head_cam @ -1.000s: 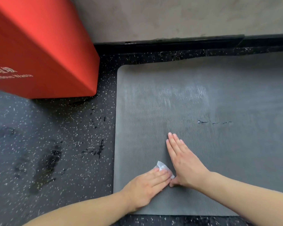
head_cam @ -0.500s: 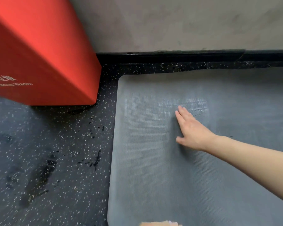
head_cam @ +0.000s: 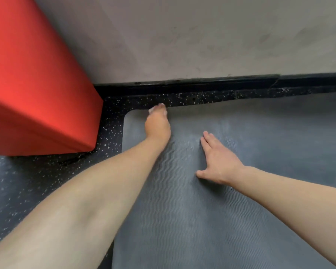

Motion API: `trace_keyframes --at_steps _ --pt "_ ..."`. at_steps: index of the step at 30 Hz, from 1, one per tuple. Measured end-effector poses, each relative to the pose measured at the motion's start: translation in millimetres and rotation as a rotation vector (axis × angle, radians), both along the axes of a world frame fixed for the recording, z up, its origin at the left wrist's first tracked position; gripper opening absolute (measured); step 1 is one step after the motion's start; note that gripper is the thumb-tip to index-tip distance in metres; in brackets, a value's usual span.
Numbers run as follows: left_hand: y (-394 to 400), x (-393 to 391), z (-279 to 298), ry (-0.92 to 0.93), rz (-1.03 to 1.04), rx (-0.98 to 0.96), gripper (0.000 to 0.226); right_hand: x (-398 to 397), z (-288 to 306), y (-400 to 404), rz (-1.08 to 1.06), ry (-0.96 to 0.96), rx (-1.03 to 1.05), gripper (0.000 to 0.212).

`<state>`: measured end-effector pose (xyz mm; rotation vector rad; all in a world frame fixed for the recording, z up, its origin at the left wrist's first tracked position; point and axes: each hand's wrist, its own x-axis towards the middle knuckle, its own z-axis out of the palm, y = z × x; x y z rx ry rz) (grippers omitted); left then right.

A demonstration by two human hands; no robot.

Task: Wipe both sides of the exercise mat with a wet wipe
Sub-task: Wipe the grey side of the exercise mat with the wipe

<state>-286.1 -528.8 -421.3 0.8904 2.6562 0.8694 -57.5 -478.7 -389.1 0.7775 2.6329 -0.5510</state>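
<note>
A grey ribbed exercise mat (head_cam: 241, 200) lies flat on the floor, its far left corner close to the wall. My left hand (head_cam: 157, 127) reaches along the mat to its far edge and presses a white wet wipe (head_cam: 152, 110) down there. Only small bits of the wipe peek out around the fingertips. My right hand (head_cam: 218, 161) lies flat on the mat, fingers straight and together, to the right of the left hand and nearer to me. It holds nothing.
A large red box (head_cam: 33, 90) stands on the speckled black floor (head_cam: 47, 171) just left of the mat's far corner. A grey wall (head_cam: 202, 39) with a black skirting strip (head_cam: 182, 86) runs right behind the mat's far edge.
My left hand has come back into view and slid the wipe from the near edge up to the mat's far edge. The right hand stayed pressed flat; the view tilted up.
</note>
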Motion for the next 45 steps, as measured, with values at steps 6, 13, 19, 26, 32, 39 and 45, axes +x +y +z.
trace_keyframes --at_steps 6,13,19,26,32,39,45 --pt "5 6 -26 0.202 -0.303 0.021 0.033 -37 17 35 -0.124 0.07 0.039 0.067" --pt "0 30 -22 0.397 -0.711 0.032 0.036 -48 16 42 -0.186 0.052 0.073 0.06" --pt "6 12 -21 0.385 -0.489 0.039 0.017 -36 15 39 -0.096 0.068 0.105 0.057" --pt "12 -32 3 0.361 -0.262 -0.194 0.023 -35 21 34 -0.038 0.005 0.138 0.062" --pt "5 8 2 0.432 -0.555 -0.299 0.025 -36 22 37 -0.016 0.007 0.139 0.07" --pt "12 -21 18 0.391 -0.511 -0.361 0.027 -36 29 35 0.075 -0.121 0.156 0.139" --pt "-16 25 9 0.398 -0.885 -0.223 0.022 -37 31 34 0.081 -0.125 0.163 0.148"
